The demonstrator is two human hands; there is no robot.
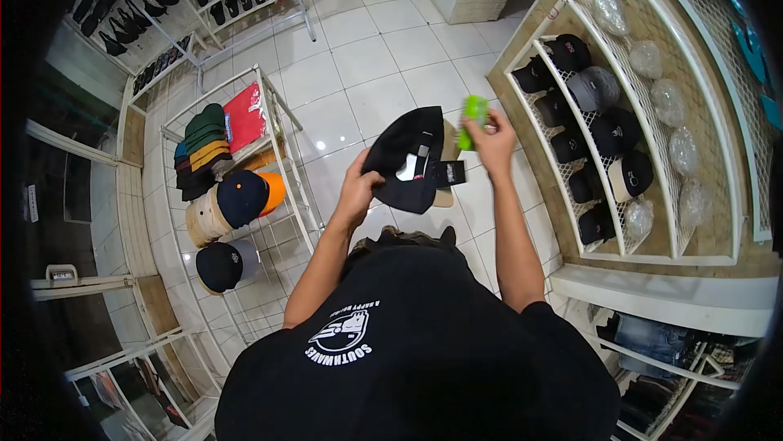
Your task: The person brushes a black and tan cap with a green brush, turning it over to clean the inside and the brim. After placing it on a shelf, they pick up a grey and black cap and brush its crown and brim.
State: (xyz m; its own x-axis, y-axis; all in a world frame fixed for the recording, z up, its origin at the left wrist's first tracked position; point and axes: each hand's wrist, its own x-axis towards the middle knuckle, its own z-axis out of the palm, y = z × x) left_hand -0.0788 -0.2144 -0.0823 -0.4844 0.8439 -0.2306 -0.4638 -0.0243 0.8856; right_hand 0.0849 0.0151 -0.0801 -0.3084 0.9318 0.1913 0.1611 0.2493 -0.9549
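Observation:
My left hand (357, 188) grips the edge of a black cap (405, 141) in front of my chest. The cap's back faces me, with the strap opening showing, and a tan part shows along its right side. From it hangs a small black tag (452, 172). To the right of the cap, my right hand (494, 142) is closed around a bright green brush (475, 108), held upright beside the cap's tan part. The brush's working side is blurred.
At left stands a white rack (281, 102) with beanies (204, 141), several caps (242, 198) and a red package (243, 119). A wall shelf (563, 86) at right carries more caps (616, 129) and clear plastic forms (683, 151). White floor tiles (383, 49) lie between them.

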